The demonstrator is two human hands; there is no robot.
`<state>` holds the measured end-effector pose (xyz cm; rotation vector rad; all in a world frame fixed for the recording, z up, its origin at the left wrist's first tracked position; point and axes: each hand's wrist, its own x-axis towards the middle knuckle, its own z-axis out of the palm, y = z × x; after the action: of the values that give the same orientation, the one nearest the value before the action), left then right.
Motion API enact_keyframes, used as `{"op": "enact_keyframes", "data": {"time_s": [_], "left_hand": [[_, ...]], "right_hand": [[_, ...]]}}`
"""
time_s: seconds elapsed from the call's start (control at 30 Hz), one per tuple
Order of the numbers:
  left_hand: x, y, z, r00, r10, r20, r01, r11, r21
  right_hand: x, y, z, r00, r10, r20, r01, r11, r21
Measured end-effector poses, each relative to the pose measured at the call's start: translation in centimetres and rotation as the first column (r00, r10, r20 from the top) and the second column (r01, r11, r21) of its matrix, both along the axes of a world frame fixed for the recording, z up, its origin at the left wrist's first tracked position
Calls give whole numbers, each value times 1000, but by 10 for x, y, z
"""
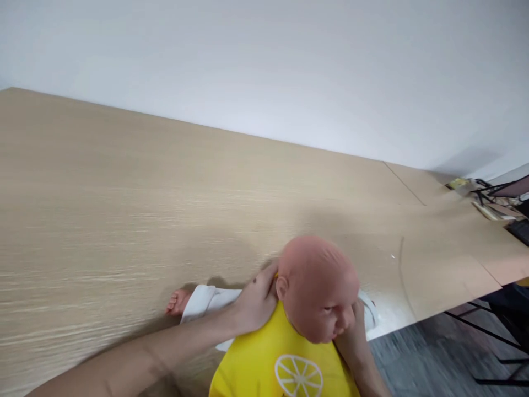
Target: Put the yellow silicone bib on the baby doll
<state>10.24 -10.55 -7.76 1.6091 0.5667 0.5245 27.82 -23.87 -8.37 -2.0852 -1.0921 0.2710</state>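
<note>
Head view: the baby doll [318, 286] sits at the near edge of the wooden table [124, 193], wearing a yellow bib [264, 358] with 1 lemon slice printed on it. Left hand [256, 306] curls in at the doll's neck, thumb by the ear; grip on the bib unclear. Right hand [356, 336] presses under the chin, fingers hidden, so I cannot tell its grip.

Yellow bib [264, 353] (white lemon-slice print), white sleeve [202, 300], tan table [124, 193].

Bright even light, soft shadows, slight blur, edges warped.
</note>
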Motion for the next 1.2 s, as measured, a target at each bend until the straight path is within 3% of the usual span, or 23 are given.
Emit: {"op": "enact_keyframes", "data": {"time_s": [0.1, 0.23, 0.4, 0.57, 0.83, 1.2], "left_hand": [[-2, 10, 1, 996, 75, -42, -72, 995, 67], [-9, 24, 2, 984, 154, -93, -141, 981, 130], [-20, 51, 2, 964, 242, -111, -220, 958, 184], [-30, 90, -5, 954, 288, -80, -270, 945, 184], [-48, 145, -7, 923, 372, -100, -341, 910, 236], [-53, 222, -23, 868, 478, -135, -434, 863, 260]], "right_hand": [[0, 23, 11, 995, 87, 40, -88, 996, 33], [-3, 51, 17, 986, 159, 53, -157, 987, -46], [-6, 91, 17, 960, 262, 103, -253, 963, -95], [-14, 137, 10, 938, 328, 116, -323, 945, -59], [-32, 196, 6, 916, 378, 135, -379, 925, -20], [-40, 275, 4, 892, 403, 205, -410, 912, -8]]}}
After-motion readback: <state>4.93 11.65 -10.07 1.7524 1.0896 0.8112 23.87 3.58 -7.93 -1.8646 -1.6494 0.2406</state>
